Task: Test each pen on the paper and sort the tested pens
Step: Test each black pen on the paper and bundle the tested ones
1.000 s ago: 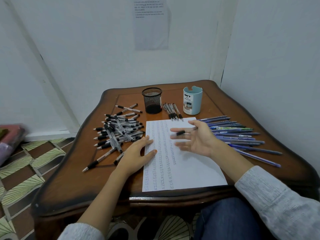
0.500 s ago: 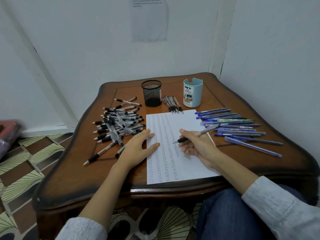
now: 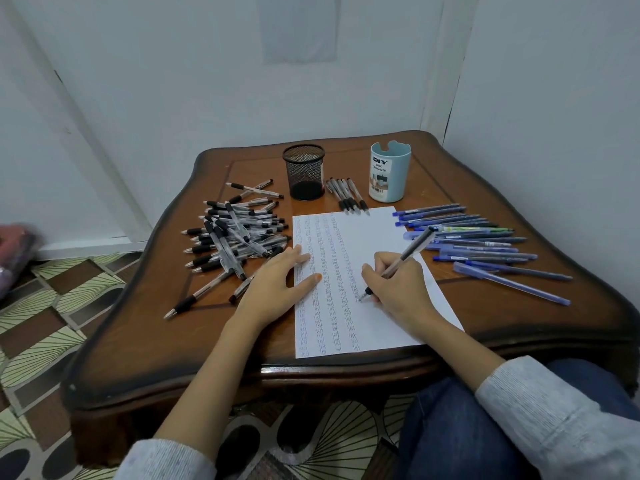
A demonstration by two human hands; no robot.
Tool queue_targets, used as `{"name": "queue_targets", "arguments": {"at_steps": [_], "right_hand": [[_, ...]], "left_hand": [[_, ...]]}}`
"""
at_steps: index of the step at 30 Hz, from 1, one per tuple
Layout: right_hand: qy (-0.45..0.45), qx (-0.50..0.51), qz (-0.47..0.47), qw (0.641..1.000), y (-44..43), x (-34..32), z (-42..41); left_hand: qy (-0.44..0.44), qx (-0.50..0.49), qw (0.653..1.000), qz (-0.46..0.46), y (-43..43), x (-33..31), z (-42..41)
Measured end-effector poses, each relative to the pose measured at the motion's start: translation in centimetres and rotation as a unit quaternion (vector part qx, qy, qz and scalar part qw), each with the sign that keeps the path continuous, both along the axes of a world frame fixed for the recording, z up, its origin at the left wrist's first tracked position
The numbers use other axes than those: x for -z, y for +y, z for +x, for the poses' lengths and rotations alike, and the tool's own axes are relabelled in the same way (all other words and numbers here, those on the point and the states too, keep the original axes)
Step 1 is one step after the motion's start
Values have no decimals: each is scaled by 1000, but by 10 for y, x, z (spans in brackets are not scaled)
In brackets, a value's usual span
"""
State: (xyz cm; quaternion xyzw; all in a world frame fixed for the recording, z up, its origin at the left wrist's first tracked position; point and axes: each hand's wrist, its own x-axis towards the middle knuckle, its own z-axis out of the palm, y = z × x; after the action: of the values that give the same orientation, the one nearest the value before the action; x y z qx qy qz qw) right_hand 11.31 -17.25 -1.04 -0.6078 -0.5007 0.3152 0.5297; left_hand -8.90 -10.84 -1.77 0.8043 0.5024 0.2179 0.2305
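Pen [image 3: 410,251] gripped in right hand [image 3: 398,292], tip on paper [image 3: 377,233]; left hand [image 3: 273,289] flat, open, pinning sheet. If it lifts, paper may slide.

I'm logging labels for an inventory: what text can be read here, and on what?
"DIY": label on the light blue pen cup.
"DESK ORGANIZER": same label, just below.
Marks on the paper: too small to read.
The sheet on the wall: blurred.
Print on the blue pens: too small.
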Motion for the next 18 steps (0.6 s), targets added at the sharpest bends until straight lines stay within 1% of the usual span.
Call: {"name": "queue_targets", "arguments": {"at_steps": [6,12,18], "right_hand": [[-2,-17,17,1000,0,1,-3],[26,-32,17,999,1,4,-3],[17,-40,24,999,3,4,-4]], "left_hand": [[26,25,999,-3,-4,-4,0],[28,30,999,-8,-7,-5,2],[24,26,999,-10,-6,-4,1]]}}
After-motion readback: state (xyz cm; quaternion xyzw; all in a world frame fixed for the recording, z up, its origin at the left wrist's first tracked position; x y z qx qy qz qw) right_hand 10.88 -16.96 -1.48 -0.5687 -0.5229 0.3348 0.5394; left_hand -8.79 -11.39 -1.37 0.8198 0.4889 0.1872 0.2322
